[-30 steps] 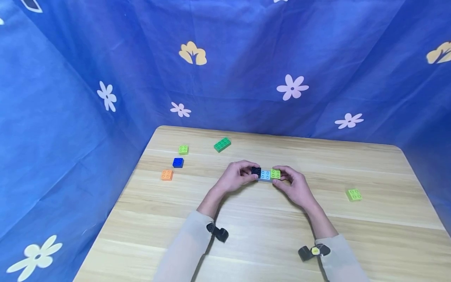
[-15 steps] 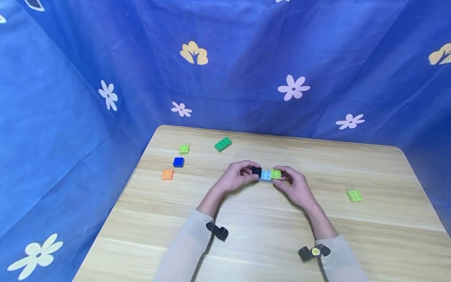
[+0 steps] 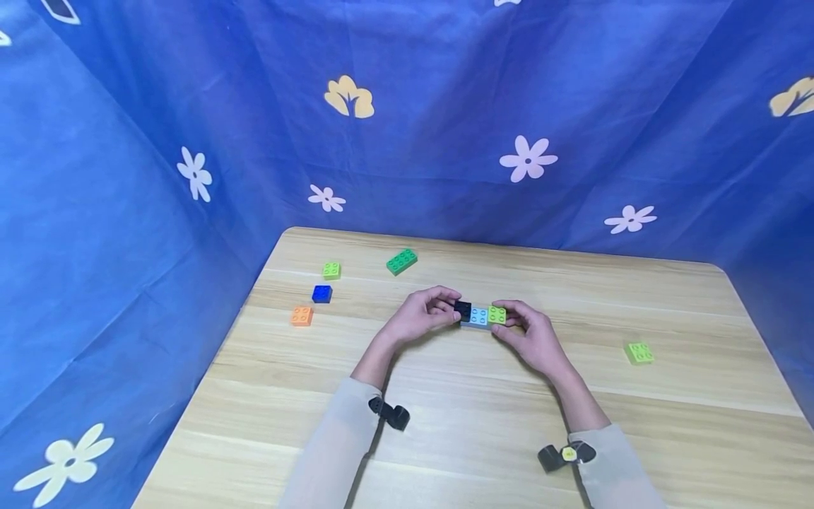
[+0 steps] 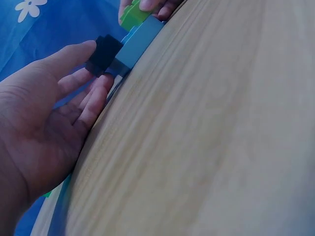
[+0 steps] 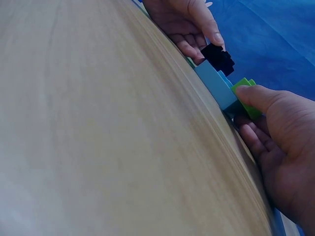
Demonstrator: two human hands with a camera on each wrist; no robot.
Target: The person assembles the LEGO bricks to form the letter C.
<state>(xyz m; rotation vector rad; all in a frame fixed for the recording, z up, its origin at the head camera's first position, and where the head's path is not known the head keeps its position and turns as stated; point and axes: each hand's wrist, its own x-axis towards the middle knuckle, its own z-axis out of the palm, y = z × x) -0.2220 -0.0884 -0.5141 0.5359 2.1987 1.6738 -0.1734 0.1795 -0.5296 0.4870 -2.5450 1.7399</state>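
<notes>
A light blue brick [image 3: 479,317] lies on the table with a black brick [image 3: 463,309] on its left end and a lime green brick [image 3: 497,314] on its right end; blue studs show between them. My left hand [image 3: 422,313] has its thumb at the black brick's side, fingertips near its far lower edge, as the left wrist view of the black brick [image 4: 104,53] shows. My right hand [image 3: 531,337] pinches the lime brick, thumb on the near side, fingers partly hidden behind it; the right wrist view shows the thumb pressed on the lime brick [image 5: 247,98].
At the table's left lie a lime brick [image 3: 331,271], a dark blue brick [image 3: 321,294] and an orange brick [image 3: 302,316]. A long green brick [image 3: 402,261] lies farther back. Another lime brick [image 3: 639,353] sits at the right. Blue cloth [image 3: 432,162] hangs behind the table.
My left hand has drawn slightly leftward, its thumb and fingers now covering less of the black brick. The right hand and the joined bricks have stayed in place.
</notes>
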